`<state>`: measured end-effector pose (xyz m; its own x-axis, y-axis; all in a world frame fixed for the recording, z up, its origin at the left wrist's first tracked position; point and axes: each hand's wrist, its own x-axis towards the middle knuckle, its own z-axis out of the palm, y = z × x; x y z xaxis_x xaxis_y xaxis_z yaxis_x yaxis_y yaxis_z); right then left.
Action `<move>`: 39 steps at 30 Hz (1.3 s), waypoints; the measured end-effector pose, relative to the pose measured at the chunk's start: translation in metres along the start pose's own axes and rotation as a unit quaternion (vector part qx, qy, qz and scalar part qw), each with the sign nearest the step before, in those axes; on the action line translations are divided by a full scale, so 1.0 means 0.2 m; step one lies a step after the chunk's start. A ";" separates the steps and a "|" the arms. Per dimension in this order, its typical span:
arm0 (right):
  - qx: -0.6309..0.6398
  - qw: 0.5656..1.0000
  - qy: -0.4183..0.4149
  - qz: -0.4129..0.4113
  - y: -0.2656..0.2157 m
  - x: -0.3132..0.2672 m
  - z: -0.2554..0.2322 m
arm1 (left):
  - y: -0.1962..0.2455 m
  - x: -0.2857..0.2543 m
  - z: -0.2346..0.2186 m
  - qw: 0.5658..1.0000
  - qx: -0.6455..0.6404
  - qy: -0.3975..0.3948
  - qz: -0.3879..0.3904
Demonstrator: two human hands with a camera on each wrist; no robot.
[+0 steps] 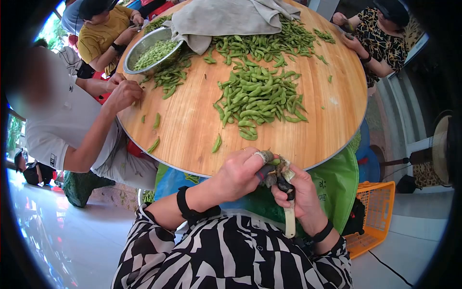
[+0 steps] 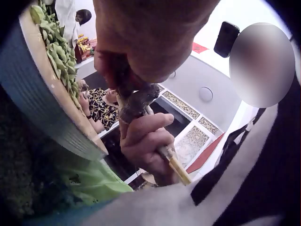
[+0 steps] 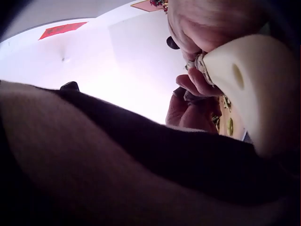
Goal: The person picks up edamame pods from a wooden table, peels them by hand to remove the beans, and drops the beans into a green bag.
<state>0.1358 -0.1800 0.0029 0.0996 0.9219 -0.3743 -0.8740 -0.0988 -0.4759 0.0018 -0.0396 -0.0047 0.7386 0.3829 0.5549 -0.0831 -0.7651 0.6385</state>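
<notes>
– At the tabletop's (image 1: 192,120) near edge, where's our pod (image 1: 274,162)?
– Between our two hands. Left hand (image 1: 236,176) is curled, pinching it; right hand (image 1: 302,195) is wrapped round a pale-handled tool (image 1: 289,222) (working end hidden, so we can't call it a blade).
– What could bite us?
– Two risks, we reckon. Pod slips and the tool catches a left finger; cause: small pod, fingers bunched close. Or bits fall onto the green sheet (image 1: 339,183), because we're gripping right by the rim.
– Counts?
– One pinched pod, one tool, one colander (image 1: 151,37), one grey cloth (image 1: 226,20), one orange crate (image 1: 380,214). Loose pods (image 1: 216,143) at near left: four. Heaped pods (image 1: 260,96): too overlapped, we can't count them.
</notes>
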 end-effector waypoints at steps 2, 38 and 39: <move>-0.053 0.998 0.009 -0.024 0.01 0.00 0.00 | 0.00 0.01 0.00 1.000 -0.013 -0.004 -0.005; -0.622 0.739 0.093 -0.241 -0.11 -0.07 0.04 | 0.05 0.02 -0.05 0.804 -0.421 -0.138 -0.397; -0.622 0.739 0.093 -0.241 -0.10 -0.07 0.04 | 0.05 0.02 -0.05 0.819 -0.399 -0.127 -0.392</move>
<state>0.1474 -0.1874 0.0238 0.4206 0.9068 0.0288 0.3859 -0.1501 -0.9103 -0.0026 -0.0417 0.0091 0.8816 0.3966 -0.2558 0.1464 0.2855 0.9471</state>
